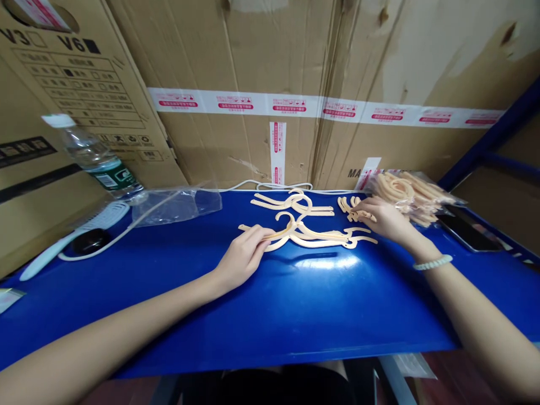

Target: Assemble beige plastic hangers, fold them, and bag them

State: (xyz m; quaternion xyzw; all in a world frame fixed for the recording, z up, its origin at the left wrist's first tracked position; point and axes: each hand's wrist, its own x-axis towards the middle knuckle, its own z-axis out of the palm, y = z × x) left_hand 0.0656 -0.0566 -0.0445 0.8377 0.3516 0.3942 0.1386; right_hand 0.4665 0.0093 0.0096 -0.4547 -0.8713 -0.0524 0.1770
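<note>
My left hand (242,256) is closed, with thumb and fingers pinching one arm of a pale peach plastic folding hanger (318,236). Its hook (285,216) points up and away from me, and its arms spread along the blue table. At the hanger's right end lie two short curved pieces (363,236). My right hand (386,219) reaches into a small pile of curved plastic pieces (348,205), fingertips pressed together on one of them. The hand partly covers that piece. Behind the held hanger lie more hanger parts (295,203), hooks and straight arms.
Clear bags of peach hanger parts (411,194) lie at the right, near a dark phone (468,232). At the left are a water bottle (99,157), a pale brush (80,230), a black mouse-like object (90,241) and a white cable (139,222). Cardboard boxes (236,62) stand along the back.
</note>
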